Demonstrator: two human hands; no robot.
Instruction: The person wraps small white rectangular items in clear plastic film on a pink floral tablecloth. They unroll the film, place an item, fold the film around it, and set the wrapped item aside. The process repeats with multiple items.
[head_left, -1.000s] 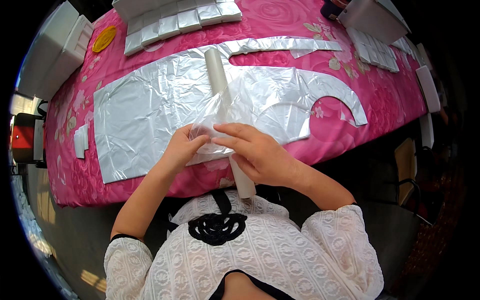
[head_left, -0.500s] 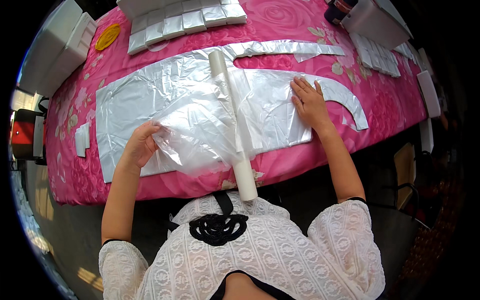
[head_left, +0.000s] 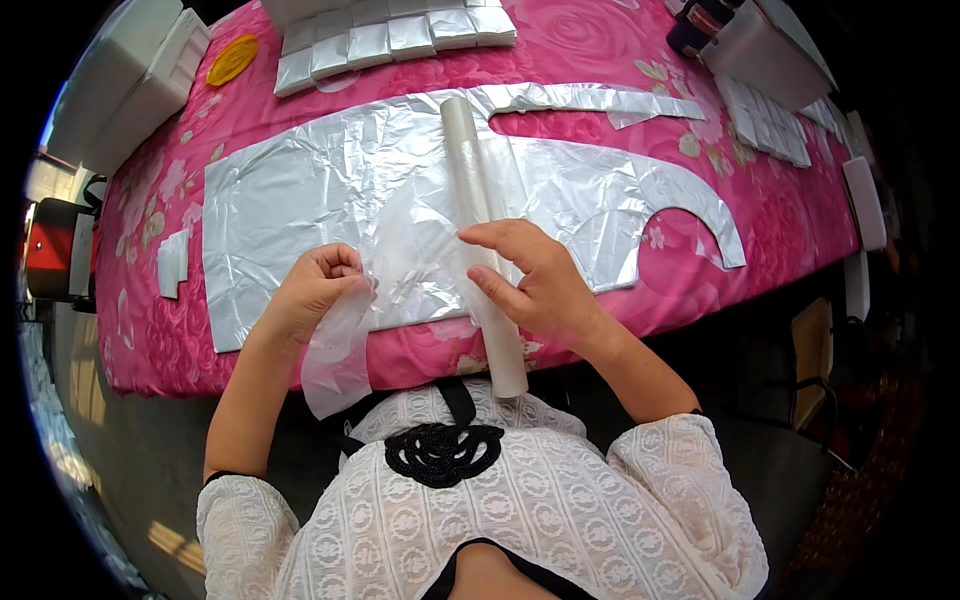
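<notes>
My left hand (head_left: pixel 318 293) is closed in a pinch on thin clear plastic film (head_left: pixel 337 372). Part of that film hangs down below the hand over the table's near edge, and part stretches right toward a long whitish roll (head_left: pixel 461 145). The roll lies across a pile of silvery plastic sheets (head_left: pixel 275 230) cut in an apron-like shape, its near end jutting past the table edge. Over the roll's middle, my right hand (head_left: pixel 540 285) is open, thumb and fingers apart; whether its fingertips touch the film I cannot tell.
A pink flowered cloth (head_left: pixel 570 50) covers the table. Rows of folded silvery packets (head_left: pixel 390 42) stand at the back, with more packets (head_left: pixel 765 120) at far right by a white box (head_left: pixel 765 55). A yellow ring-shaped item (head_left: pixel 232 60) and small white packets (head_left: pixel 173 263) lie at left.
My right hand has left the right part of the sheets and moved left to the roll. My left hand has shifted right, and the broad spread of film has gathered into a hanging strip.
</notes>
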